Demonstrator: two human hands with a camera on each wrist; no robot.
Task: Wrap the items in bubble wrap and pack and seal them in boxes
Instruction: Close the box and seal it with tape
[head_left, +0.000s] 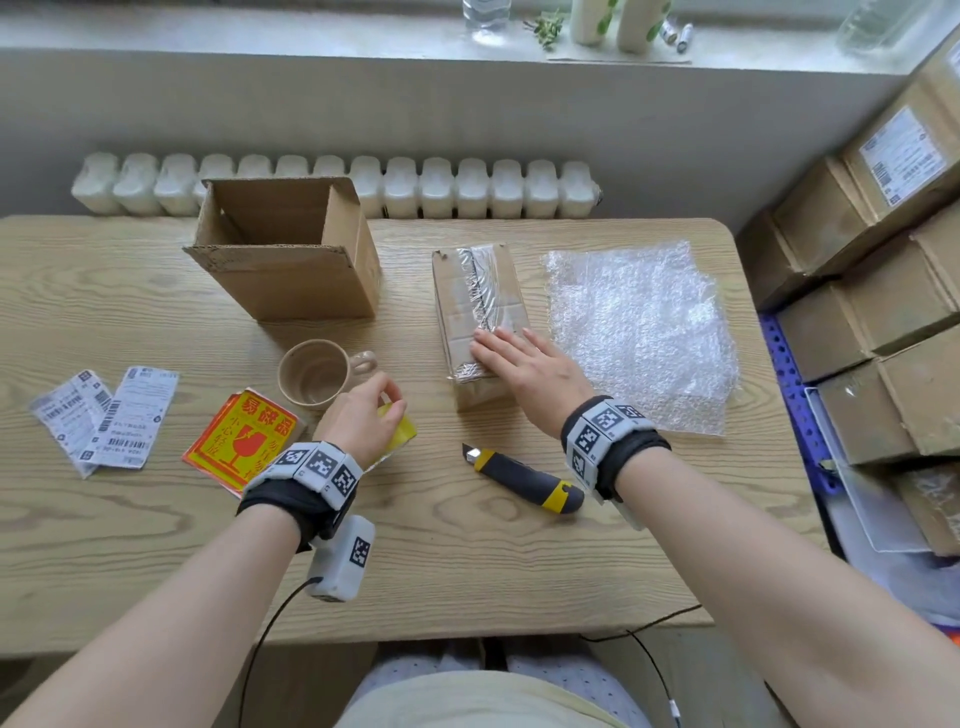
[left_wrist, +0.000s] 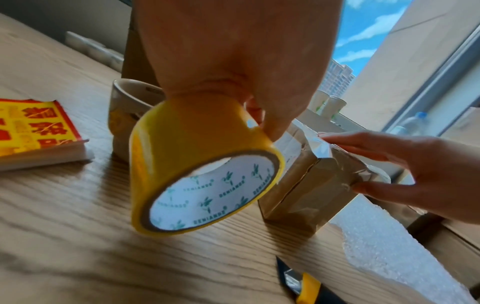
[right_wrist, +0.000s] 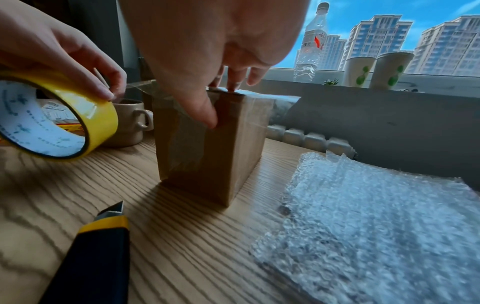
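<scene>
- The small closed brown cardboard box (head_left: 478, 322), taken here as the landmark, stands near the middle of the pale wooden table (head_left: 156, 545); clear tape runs wrinkled along its top seam and down its near face.
- The right hand (head_left: 524, 364) is laid flat on the near end of the box top, fingers straight and pressed together on the tape, the thumb against the near face.
- The yellow roll of packing tape (left_wrist: 197, 164) is gripped by the left hand (head_left: 363, 415), fingers curled over its rim, lifted just left of the box.
- A clear strip appears to run from the roll to the box; if so, a careless pull could lift the seal or tip the box.
- The creases already in the tape could leave the seam weakly stuck unless pressed down.
- The black-and-yellow utility knife (head_left: 524, 478) lies just in front of the box with its blade out, so a reaching hand could be nicked.
- The contents of the sealed box cannot be seen.
- Left of the box and further back, a taller open brown cardboard carton (head_left: 291, 254) shows nothing inside in the part that can be seen.
- The beige ceramic mug (head_left: 317, 374), left of the box, is unwrapped and appears empty.
- A crumpled clear bubble wrap sheet (head_left: 644, 332) lies just right of the box.
</scene>
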